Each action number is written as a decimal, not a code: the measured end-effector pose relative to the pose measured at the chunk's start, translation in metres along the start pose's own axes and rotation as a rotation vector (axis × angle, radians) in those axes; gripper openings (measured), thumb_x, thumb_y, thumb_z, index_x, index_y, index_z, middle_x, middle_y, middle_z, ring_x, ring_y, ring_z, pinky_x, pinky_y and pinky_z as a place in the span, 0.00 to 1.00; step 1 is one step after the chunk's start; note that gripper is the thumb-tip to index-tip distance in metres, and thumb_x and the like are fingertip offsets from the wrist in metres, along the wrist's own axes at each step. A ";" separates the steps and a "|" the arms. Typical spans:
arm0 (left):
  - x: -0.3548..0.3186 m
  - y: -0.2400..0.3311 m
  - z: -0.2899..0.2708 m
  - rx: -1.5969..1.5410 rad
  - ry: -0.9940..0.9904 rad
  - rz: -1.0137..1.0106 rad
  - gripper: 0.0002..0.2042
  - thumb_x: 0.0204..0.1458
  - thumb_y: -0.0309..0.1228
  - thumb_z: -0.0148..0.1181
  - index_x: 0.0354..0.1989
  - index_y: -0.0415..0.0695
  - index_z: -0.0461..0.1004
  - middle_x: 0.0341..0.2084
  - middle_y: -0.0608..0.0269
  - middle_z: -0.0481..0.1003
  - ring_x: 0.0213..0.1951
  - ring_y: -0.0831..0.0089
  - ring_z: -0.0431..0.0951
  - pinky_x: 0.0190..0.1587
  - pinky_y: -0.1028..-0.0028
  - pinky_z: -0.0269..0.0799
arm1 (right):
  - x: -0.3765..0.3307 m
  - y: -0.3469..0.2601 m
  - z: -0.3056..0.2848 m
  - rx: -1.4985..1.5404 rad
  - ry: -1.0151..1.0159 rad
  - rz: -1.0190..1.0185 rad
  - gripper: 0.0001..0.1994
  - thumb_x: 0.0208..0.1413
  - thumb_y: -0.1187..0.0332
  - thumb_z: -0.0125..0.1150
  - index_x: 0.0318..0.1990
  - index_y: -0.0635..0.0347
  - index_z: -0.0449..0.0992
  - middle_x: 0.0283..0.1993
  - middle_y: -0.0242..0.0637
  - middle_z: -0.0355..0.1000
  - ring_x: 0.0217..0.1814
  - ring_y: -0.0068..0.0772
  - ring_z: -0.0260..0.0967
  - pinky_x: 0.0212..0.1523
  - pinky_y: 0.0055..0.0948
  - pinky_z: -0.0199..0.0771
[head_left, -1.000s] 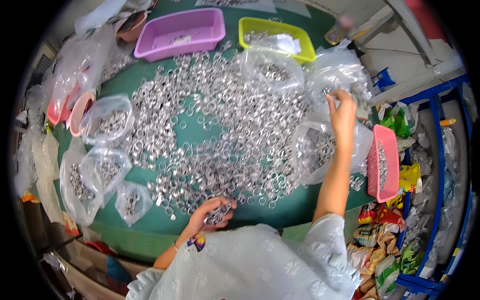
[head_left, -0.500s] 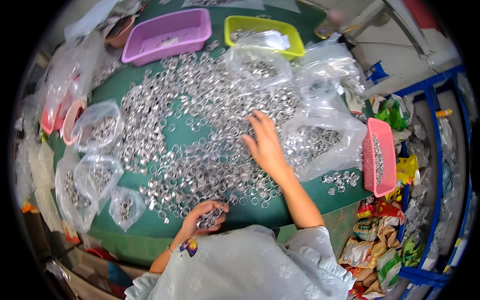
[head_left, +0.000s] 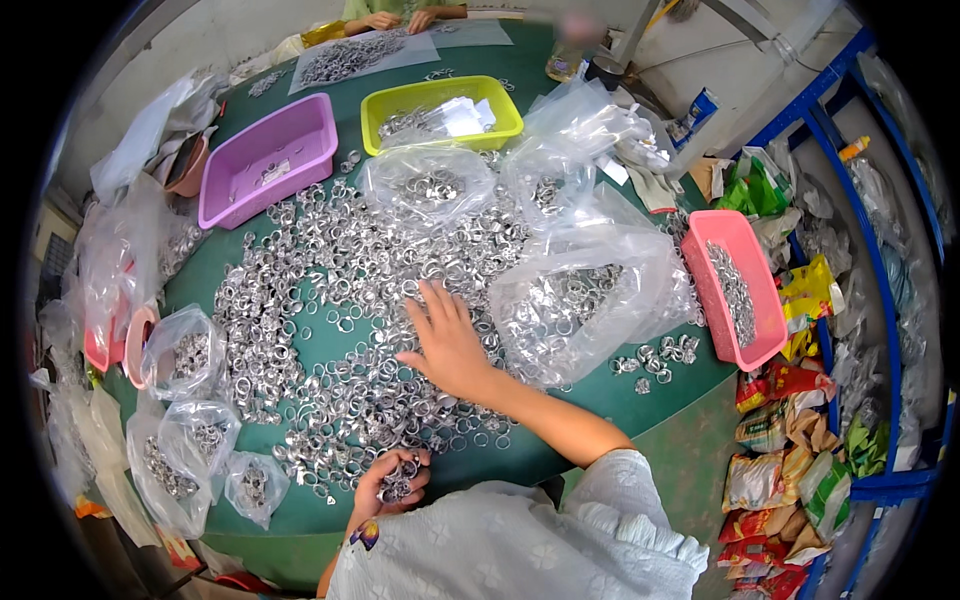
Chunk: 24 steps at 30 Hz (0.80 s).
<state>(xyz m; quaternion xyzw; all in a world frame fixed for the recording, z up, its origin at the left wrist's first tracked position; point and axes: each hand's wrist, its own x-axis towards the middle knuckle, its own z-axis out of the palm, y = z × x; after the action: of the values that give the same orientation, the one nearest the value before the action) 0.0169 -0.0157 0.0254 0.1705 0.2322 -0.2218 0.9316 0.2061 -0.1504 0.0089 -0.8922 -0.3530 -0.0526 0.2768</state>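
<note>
A wide heap of silver metal rings (head_left: 390,250) covers the middle of a green table (head_left: 650,400). Over the heap's near right part lies my right hand (head_left: 445,345), open, fingers spread and touching the rings, with nothing gripped. Close to the table's front edge, my left hand (head_left: 375,485) is cupped around a handful of rings (head_left: 400,480). Just right of my right hand, a clear plastic bag (head_left: 640,320) lies on its side with rings in it. Another clear bag with rings (head_left: 425,190) rests at the heap's far side.
A purple tray (head_left: 222,205) and a yellow-green tray (head_left: 440,88) stand at the back. A pink basket (head_left: 762,330) of rings sits at the right edge. Small bags of rings (head_left: 255,485) line the left. Across the table, a person's hands (head_left: 400,20) are beside another ring pile.
My view has tilted up and turned, bringing the other person's hands into sight. My right hand has shifted a little left over the rings. My left hand still holds its handful.
</note>
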 end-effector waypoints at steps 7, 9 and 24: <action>0.005 -0.002 0.000 0.039 0.008 -0.010 0.09 0.51 0.35 0.51 0.36 0.45 0.71 0.38 0.55 0.66 0.26 0.73 0.62 0.20 0.82 0.57 | -0.004 -0.001 0.004 0.058 0.043 0.011 0.33 0.48 0.49 0.56 0.55 0.65 0.59 0.62 0.55 0.46 0.65 0.56 0.40 0.57 0.51 0.46; 0.005 -0.003 0.000 0.031 0.009 -0.011 0.09 0.52 0.35 0.51 0.36 0.45 0.71 0.39 0.55 0.66 0.26 0.73 0.62 0.19 0.82 0.56 | -0.004 -0.002 0.006 0.130 0.079 -0.004 0.33 0.48 0.49 0.56 0.54 0.65 0.60 0.60 0.54 0.48 0.64 0.54 0.41 0.57 0.50 0.45; -0.006 -0.019 0.011 0.060 -0.074 0.011 0.09 0.52 0.34 0.51 0.36 0.42 0.72 0.37 0.52 0.68 0.26 0.71 0.64 0.19 0.80 0.58 | -0.038 -0.035 -0.023 0.275 0.033 -0.109 0.25 0.46 0.59 0.60 0.50 0.64 0.66 0.57 0.48 0.57 0.61 0.52 0.51 0.57 0.51 0.49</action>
<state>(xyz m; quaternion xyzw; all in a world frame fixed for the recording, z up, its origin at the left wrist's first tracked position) 0.0068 -0.0342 0.0335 0.1912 0.1898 -0.2295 0.9353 0.1568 -0.1644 0.0331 -0.8244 -0.4001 -0.0333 0.3990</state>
